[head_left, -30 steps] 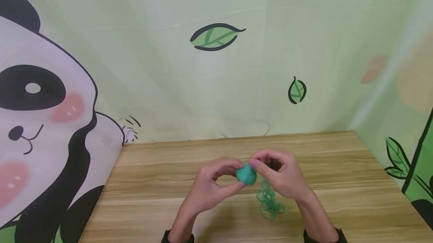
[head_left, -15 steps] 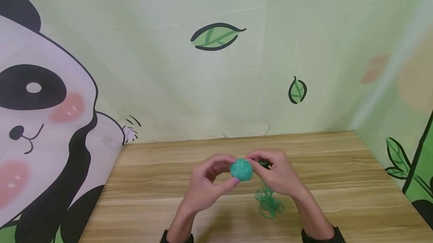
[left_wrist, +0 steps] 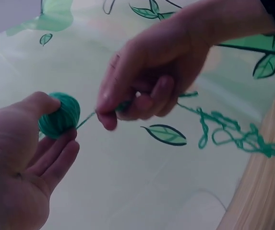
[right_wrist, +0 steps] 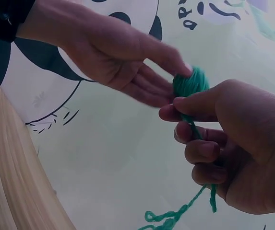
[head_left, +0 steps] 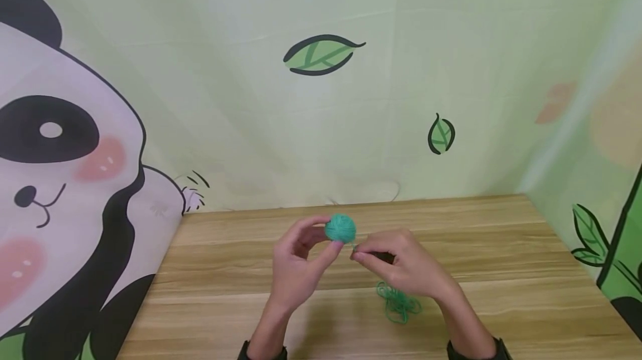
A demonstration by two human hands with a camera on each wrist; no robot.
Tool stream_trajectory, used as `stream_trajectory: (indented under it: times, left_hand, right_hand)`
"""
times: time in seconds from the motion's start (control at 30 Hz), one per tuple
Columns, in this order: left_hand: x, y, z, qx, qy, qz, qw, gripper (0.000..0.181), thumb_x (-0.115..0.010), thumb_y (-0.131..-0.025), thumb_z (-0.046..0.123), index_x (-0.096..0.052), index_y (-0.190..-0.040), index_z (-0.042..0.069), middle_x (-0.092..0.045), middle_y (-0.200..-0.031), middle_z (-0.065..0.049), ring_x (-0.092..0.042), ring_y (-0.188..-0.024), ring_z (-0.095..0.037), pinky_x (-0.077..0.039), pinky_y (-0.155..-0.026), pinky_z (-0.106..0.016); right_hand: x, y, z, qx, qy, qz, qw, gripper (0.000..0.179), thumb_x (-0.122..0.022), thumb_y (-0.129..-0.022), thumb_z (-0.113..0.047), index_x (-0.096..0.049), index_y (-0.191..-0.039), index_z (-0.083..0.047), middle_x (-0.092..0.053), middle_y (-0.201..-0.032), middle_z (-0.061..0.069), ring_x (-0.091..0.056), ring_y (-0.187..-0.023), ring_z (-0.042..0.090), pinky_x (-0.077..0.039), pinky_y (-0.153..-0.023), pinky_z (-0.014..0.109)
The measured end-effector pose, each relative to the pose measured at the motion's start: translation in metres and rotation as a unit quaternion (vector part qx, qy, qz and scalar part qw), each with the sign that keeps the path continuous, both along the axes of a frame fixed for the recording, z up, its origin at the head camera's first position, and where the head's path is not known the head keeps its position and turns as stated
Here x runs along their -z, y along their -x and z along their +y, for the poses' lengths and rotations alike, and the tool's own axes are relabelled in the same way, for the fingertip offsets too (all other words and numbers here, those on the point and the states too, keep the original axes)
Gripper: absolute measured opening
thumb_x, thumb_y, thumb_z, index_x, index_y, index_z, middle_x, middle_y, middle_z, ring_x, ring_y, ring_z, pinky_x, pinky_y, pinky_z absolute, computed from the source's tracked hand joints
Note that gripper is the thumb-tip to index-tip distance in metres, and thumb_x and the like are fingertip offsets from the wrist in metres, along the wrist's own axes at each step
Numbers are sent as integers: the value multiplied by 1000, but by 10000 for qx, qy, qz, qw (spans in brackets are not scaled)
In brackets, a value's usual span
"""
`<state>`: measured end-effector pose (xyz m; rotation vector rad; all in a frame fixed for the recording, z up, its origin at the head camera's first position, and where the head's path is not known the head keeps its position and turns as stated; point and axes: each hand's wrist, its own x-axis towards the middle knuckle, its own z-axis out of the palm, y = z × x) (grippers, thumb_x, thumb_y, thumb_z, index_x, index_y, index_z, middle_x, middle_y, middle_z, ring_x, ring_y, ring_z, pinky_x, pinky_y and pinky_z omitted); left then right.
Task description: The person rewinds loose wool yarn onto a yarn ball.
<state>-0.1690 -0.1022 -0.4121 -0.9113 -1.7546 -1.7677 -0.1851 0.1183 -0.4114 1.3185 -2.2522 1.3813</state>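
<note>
A small ball of green yarn [head_left: 341,228] is held above the table between the thumb and fingers of my left hand [head_left: 297,268]. To its right, my right hand [head_left: 403,262] pinches the strand that leads off the ball. In the left wrist view a short taut length of yarn [left_wrist: 86,120] spans the gap between ball and right fingers. The strand passes through the curled right fingers and comes out below them, as the right wrist view shows. Beneath the right hand a loose tangle of the same yarn [head_left: 398,302] hangs down to the tabletop.
The wood-grain table [head_left: 225,271] lies under both hands. Behind it hangs a pale green backdrop [head_left: 241,126] printed with leaves and a large panda [head_left: 120,198] at the left. Dark cuffs [head_left: 478,350] show at both wrists.
The yarn ball has moved left and up with my left hand and has turned. My right hand has shifted left and a little down, ending below the ball's right side.
</note>
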Motion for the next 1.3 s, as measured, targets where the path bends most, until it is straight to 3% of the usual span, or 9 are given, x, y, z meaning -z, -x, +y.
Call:
stream_trajectory:
  times: [0.13, 0.27, 0.5, 0.6, 0.7, 0.87, 0.97, 1.17, 1.3]
  left_hand:
    - [-9, -2, 5, -498, 414, 387, 9972, 40, -77, -79, -18, -64, -116, -13, -73, -104, -25, -74, -88, -28, -66, -76, -46]
    - [-12, -3, 7, -801, 809, 705, 9910, 39, -80, -76, -17, -66, -112, -12, -71, -104, -22, -73, -88, -25, -67, -74, -41]
    - [-10, -4, 8, -870, 1459, 792, 9823, 37, -82, -76, -11, -68, -110, -8, -73, -104, -17, -73, -85, -21, -67, -73, -38]
    - [-7, -3, 8, -559, 1639, 726, 9822, 35, -83, -77, -10, -68, -109, -7, -73, -103, -16, -73, -85, -19, -67, -74, -37]
    - [0, -1, 7, -7, 1705, 583, 9836, 34, -82, -79, -8, -68, -110, -5, -73, -104, -14, -73, -87, -17, -66, -77, -33]
    - [14, 3, 5, 1039, 1506, 133, 9830, 34, -81, -84, -3, -68, -116, -1, -73, -109, -12, -73, -91, -16, -66, -80, -33]
    - [13, 0, 4, 1493, 1322, -94, 9799, 35, -79, -85, -5, -67, -118, -2, -72, -112, -15, -72, -93, -20, -66, -80, -37]
    - [1, -7, 2, 1847, 940, -219, 9780, 37, -76, -82, -16, -64, -117, -10, -70, -111, -26, -72, -95, -26, -65, -81, -45]
    - [6, -4, -1, 1841, 653, -186, 9806, 41, -75, -80, -20, -62, -118, -13, -68, -111, -28, -72, -96, -26, -64, -83, -46]
  right_hand:
    - [-4, -5, -1, -297, 201, 192, 9992, 22, -70, -95, 2, -75, -90, -19, -56, -68, -8, -46, -55, 2, -41, -44, 15]
    - [-6, -9, -2, -512, 552, 125, 9971, 26, -69, -91, 11, -74, -89, -14, -56, -67, -4, -44, -55, 3, -38, -43, 15]
    - [-11, -13, 4, -671, 1314, -147, 9889, 29, -64, -88, 20, -75, -95, -5, -59, -67, 1, -42, -52, 5, -36, -38, 17]
    - [-12, -14, 7, -700, 1650, -228, 9835, 26, -62, -88, 22, -75, -97, 2, -66, -74, 5, -47, -54, 9, -39, -37, 20]
    - [-12, -13, 9, -626, 1908, -286, 9792, 22, -60, -90, 23, -74, -97, 8, -69, -79, 9, -52, -57, 13, -45, -39, 23]
    - [-12, -12, 10, 154, 1890, -260, 9815, 23, -60, -89, 23, -74, -95, 5, -71, -79, 13, -57, -61, 13, -53, -49, 17]
    - [-10, -9, 9, 545, 1756, -165, 9828, 25, -64, -89, 22, -75, -94, 0, -70, -75, 11, -53, -59, 9, -48, -45, 18]
    - [-3, -2, 6, 712, 1615, -89, 9843, 26, -67, -90, 17, -77, -95, -6, -70, -76, 5, -50, -57, 8, -43, -41, 21]
    - [0, 1, 5, 659, 1391, -203, 9879, 24, -66, -94, 12, -77, -96, -8, -70, -77, 3, -49, -56, 9, -42, -42, 19]
